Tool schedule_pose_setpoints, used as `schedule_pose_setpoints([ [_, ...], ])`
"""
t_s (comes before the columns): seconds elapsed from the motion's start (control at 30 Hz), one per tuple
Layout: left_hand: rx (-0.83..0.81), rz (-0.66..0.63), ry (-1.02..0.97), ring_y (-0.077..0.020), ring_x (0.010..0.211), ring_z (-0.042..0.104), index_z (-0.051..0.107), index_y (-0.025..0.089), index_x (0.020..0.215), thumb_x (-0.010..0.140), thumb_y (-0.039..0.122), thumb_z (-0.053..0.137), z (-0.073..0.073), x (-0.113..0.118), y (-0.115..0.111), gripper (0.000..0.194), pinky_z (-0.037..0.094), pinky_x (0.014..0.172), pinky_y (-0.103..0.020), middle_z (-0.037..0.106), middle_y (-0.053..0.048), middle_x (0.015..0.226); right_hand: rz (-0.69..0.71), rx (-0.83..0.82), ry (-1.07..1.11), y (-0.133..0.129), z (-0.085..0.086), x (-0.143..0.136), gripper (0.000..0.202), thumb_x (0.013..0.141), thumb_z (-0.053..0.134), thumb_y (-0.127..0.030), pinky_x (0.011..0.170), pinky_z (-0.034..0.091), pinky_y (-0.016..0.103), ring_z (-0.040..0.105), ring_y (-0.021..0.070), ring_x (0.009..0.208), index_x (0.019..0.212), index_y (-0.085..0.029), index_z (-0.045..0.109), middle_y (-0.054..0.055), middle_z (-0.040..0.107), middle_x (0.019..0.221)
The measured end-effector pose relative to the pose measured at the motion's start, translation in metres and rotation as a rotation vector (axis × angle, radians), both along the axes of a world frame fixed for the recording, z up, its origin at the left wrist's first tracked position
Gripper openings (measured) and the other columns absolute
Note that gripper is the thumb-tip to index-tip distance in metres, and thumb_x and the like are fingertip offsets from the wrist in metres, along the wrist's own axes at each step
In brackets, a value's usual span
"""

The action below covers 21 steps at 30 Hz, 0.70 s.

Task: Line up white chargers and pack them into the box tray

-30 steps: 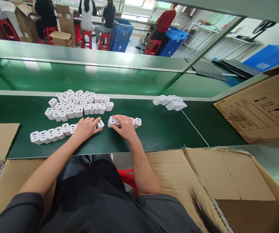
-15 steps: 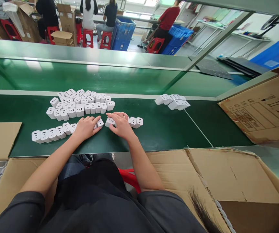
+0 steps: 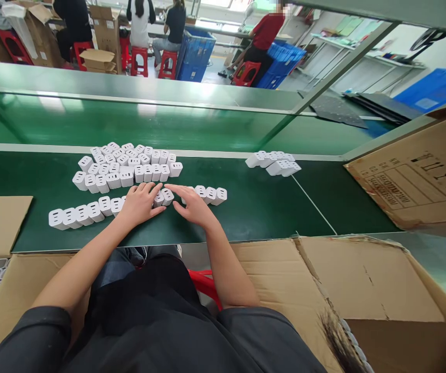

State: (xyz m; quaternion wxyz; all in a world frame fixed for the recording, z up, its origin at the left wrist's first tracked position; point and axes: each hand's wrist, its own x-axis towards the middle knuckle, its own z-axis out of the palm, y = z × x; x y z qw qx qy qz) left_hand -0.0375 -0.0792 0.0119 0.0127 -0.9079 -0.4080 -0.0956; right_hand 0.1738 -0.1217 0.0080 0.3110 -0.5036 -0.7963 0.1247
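Note:
A front row of white plastic charger blocks with dark slots point(image 3: 82, 215) runs along the green table. My left hand point(image 3: 141, 203) lies over the middle of this row, its fingers stretched out and its thumb apart, covering some blocks. My right hand point(image 3: 195, 209) is open just to the right, fingers extended and thumb spread. Between the two hands stands an end block point(image 3: 167, 196), near the right fingertips. More charger blocks point(image 3: 210, 195) stand behind and right of my right hand, partly hidden by it.
A larger cluster of blocks point(image 3: 119, 165) stands behind the row. A smaller group point(image 3: 279, 161) sits farther right. Cardboard pieces point(image 3: 1, 223) and an open carton point(image 3: 378, 280) flank me; a printed carton point(image 3: 413, 171) stands right. Several people sit beyond the table's metal ledge point(image 3: 191, 93).
The block under my right hand has moved left against the row's end by my left hand. My right fingers have shifted left and straightened; my left hand stays nearly in place.

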Motion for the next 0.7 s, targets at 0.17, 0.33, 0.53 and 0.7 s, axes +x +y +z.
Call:
schedule_pose_setpoints([
  [0.17, -0.018, -0.013, -0.016, -0.028, 0.12, 0.056, 0.048, 0.019, 0.142, 0.094, 0.053, 0.053, -0.002, 0.011, 0.0, 0.059, 0.044, 0.093, -0.04, 0.06, -0.011, 0.135, -0.328, 0.031, -0.147, -0.003, 0.0, 0.033, 0.048, 0.086, 0.052, -0.024, 0.109, 0.034, 0.05, 0.051, 0.03, 0.13, 0.134, -0.019, 0.058, 0.01, 0.062, 0.135],
  [0.33, -0.079, -0.001, -0.009, -0.0248, 0.108, 0.063, 0.052, 0.022, 0.138, 0.098, 0.049, 0.049, -0.004, 0.014, 0.003, 0.048, 0.046, 0.084, -0.035, 0.065, -0.01, 0.127, -0.383, 0.063, -0.281, -0.004, -0.009, 0.037, 0.038, 0.092, 0.057, -0.05, 0.108, 0.03, 0.052, 0.052, 0.032, 0.123, 0.115, -0.022, 0.07, 0.011, 0.068, 0.118],
  [0.53, -0.087, 0.01, -0.003, -0.0244, 0.107, 0.065, 0.052, 0.023, 0.138, 0.097, 0.049, 0.051, -0.004, 0.01, 0.003, 0.049, 0.046, 0.083, -0.034, 0.066, -0.009, 0.124, -0.365, 0.052, -0.284, -0.001, -0.01, 0.018, 0.029, 0.091, 0.058, -0.036, 0.101, 0.034, 0.048, 0.055, 0.0293, 0.109, 0.112, -0.023, 0.073, 0.01, 0.065, 0.108],
  [0.7, -0.083, 0.014, -0.006, -0.0245, 0.107, 0.065, 0.052, 0.023, 0.138, 0.097, 0.048, 0.052, -0.004, 0.01, 0.003, 0.048, 0.046, 0.083, -0.034, 0.067, -0.008, 0.124, -0.274, 0.023, -0.189, -0.004, -0.004, 0.015, 0.049, 0.083, 0.048, -0.014, 0.105, 0.031, 0.045, 0.054, 0.0253, 0.121, 0.129, -0.022, 0.062, 0.008, 0.063, 0.129],
])
